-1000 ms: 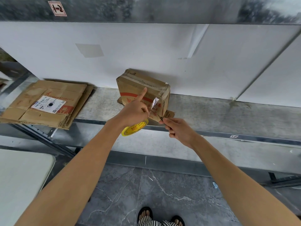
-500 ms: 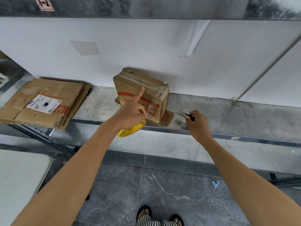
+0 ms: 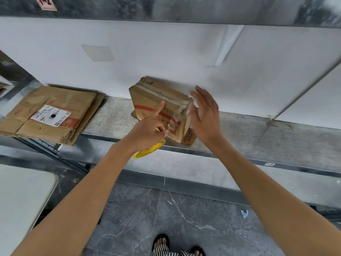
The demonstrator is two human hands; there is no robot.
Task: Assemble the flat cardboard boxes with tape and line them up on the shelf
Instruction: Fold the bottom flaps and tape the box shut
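Grips: left grip (image 3: 147,130) curled round one tape roll (image 3: 149,151), forefinger against one built box (image 3: 153,97) | right grip (image 3: 204,117) spread beside it | box on shelf (image 3: 249,137) | one flat-box stack (image 3: 49,115) at shelf's left

A white wall panel (image 3: 166,52) stands behind the left grip (image 3: 147,130) and the right grip (image 3: 204,117), with a pale square patch (image 3: 97,52) up and left of them. The grey metal shelf (image 3: 258,137) runs under both grips; an upper shelf (image 3: 184,8) with a red-and-white sticker (image 3: 46,3) spans above. Right of the right grip a thin metal rod (image 3: 304,90) slants. Below the grips lies grey veined floor tile (image 3: 147,209); a white table (image 3: 22,196) sits down-left of the left grip. Light is soft, even.
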